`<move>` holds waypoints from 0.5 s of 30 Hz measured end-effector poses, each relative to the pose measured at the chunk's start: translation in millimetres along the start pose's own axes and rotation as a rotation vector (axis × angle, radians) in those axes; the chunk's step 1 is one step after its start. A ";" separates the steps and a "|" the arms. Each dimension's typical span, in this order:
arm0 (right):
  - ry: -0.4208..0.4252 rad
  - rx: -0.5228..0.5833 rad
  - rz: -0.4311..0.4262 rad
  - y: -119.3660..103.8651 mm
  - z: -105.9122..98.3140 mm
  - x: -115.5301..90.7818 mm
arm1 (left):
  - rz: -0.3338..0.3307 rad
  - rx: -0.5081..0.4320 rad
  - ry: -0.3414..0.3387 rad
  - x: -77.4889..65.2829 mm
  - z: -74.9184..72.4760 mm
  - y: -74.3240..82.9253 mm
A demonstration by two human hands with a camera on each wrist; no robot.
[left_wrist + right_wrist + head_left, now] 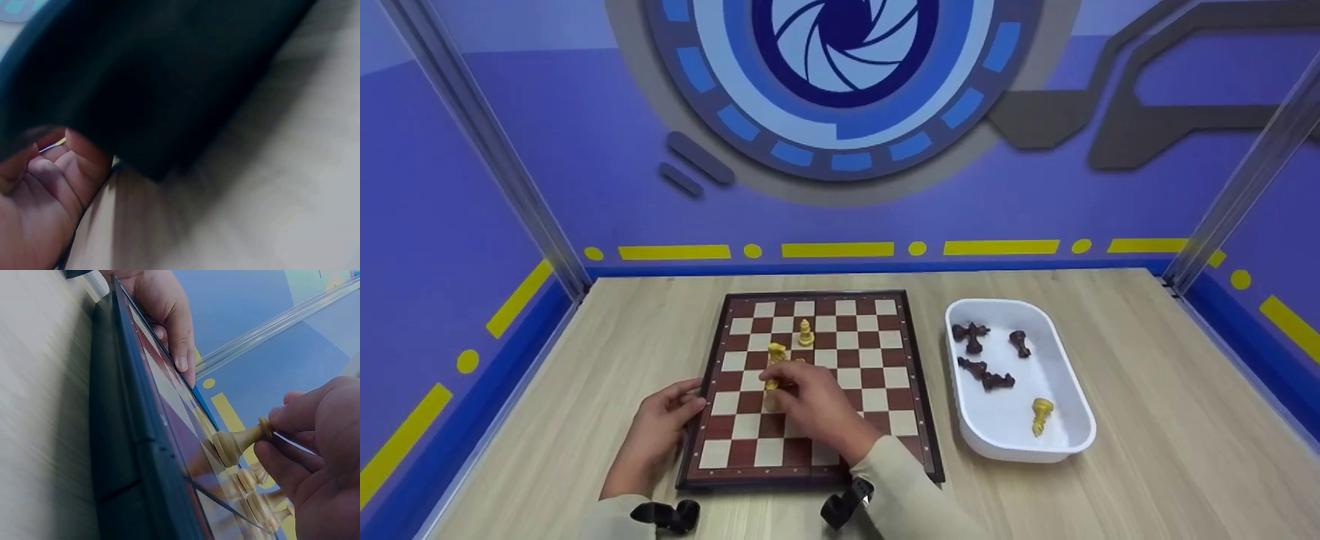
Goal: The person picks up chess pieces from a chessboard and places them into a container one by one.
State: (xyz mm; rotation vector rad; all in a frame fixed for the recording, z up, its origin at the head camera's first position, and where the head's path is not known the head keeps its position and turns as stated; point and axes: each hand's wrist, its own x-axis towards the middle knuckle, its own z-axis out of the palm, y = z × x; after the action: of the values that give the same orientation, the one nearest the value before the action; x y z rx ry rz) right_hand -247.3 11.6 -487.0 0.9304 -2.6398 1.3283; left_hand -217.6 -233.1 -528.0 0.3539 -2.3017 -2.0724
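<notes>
A brown and white chessboard point(746, 427) with a dark rim lies on the table. My right hand point(817, 405) is over its left-centre part. In the right wrist view, its thumb and fingers pinch a gold chess piece point(242, 441) near the top; the head is hidden and the base is down at the board. Just beyond stand a gold knight point(777, 352) and a taller gold piece point(806, 334); another is mostly behind the hand. My left hand point(654, 427) rests against the board's left edge with thumb and fingertips, fingers loosely bent.
Right of the board stands a white tray point(1020, 442). Several dark chess pieces point(997, 381) and one gold piece point(1041, 415) lie in it. A blue patterned wall point(562, 150) rises behind the wooden table point(1147, 420).
</notes>
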 end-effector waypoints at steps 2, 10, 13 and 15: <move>-0.003 0.001 -0.006 -0.1 -1.0 0.6 | 0.001 0.000 0.002 0.1 0.3 0.1; 0.018 0.123 0.015 -3.9 -11.0 2.4 | 0.003 0.027 0.005 0.3 2.2 1.9; 0.040 0.149 0.024 -6.3 -16.2 3.2 | 0.003 0.043 0.001 -0.8 1.1 1.8; 0.055 0.142 0.027 -7.2 -18.6 3.6 | 0.003 0.053 0.000 -1.5 -0.4 0.9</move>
State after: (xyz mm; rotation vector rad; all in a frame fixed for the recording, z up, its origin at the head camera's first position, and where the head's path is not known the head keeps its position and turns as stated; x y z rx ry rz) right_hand -250.5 20.4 -469.0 0.8623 -2.5546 1.5418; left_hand -216.2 -233.2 -526.8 0.3512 -2.3595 -2.0131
